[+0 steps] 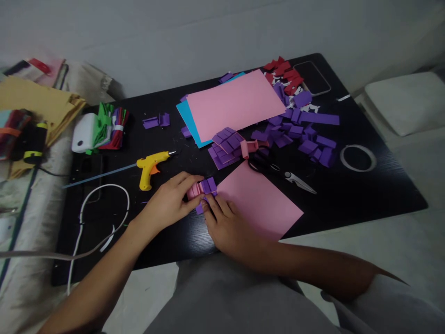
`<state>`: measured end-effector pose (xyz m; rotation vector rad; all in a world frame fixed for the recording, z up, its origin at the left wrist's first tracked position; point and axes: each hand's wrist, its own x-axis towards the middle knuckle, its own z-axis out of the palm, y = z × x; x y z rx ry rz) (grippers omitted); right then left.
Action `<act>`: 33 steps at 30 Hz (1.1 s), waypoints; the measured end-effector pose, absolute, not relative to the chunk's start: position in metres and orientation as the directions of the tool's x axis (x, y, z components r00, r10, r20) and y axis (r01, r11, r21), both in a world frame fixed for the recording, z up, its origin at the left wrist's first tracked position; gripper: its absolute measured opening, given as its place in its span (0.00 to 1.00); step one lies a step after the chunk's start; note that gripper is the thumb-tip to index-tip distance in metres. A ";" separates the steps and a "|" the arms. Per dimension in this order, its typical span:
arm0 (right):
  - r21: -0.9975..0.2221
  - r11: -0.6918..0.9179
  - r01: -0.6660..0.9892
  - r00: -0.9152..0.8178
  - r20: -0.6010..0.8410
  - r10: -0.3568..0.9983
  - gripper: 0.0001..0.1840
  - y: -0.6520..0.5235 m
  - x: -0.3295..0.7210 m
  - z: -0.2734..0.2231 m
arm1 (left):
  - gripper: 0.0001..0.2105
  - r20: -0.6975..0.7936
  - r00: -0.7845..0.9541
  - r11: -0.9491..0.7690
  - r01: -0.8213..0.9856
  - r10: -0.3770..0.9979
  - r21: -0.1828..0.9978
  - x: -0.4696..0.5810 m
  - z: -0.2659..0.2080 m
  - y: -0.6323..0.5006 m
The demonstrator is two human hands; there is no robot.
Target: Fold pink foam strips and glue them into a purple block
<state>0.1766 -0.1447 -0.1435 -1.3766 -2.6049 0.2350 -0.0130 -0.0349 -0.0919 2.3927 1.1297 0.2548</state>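
Note:
My left hand (172, 197) grips a small folded piece of pink and purple paper (208, 185) low on the black table, with fingers along its far side and thumb on its near side. Close beside it, my right hand (229, 225) has its fingertips bent onto the near edge of the same folded paper. Part of the piece is hidden under my fingers. A pink sheet (264, 199) lies partly beneath my right hand. Beyond my hands sits a stack of purple and pink folded strips (225, 147), with a pink folded piece (248, 149) at its right.
A yellow glue gun (151, 168) lies left, near a looped white cable (81, 208). Black-handled scissors (292, 178) and a tape ring (358, 158) lie right. Behind are pink paper (236, 104), a blue sheet (189, 121), purple pieces (320, 118) and red pieces (285, 72).

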 end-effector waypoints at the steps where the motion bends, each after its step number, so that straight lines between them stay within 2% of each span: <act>1: -0.227 0.556 0.799 -0.552 0.090 0.829 0.28 -0.145 0.177 -0.144 | 0.19 -0.036 0.651 -0.556 0.674 0.758 0.487 -0.013 -0.092 -0.035; 10: -0.170 0.565 0.807 -0.538 0.180 0.823 0.27 -0.146 0.179 -0.148 | 0.16 -0.024 0.718 -0.661 0.653 0.696 0.369 -0.018 -0.102 -0.037; 17: -0.137 0.578 0.804 -0.546 0.212 0.810 0.26 -0.146 0.179 -0.148 | 0.15 0.112 0.761 -0.758 0.599 0.639 0.259 -0.021 -0.111 -0.039; 24: -0.100 0.605 0.790 -0.574 0.226 0.787 0.24 -0.146 0.182 -0.146 | 0.14 0.143 0.784 -0.789 0.564 0.604 0.243 -0.022 -0.115 -0.040; 33: -0.126 0.580 0.805 -0.538 0.256 0.803 0.24 -0.147 0.180 -0.148 | 0.15 0.158 0.812 -0.820 0.522 0.562 0.236 -0.023 -0.118 -0.037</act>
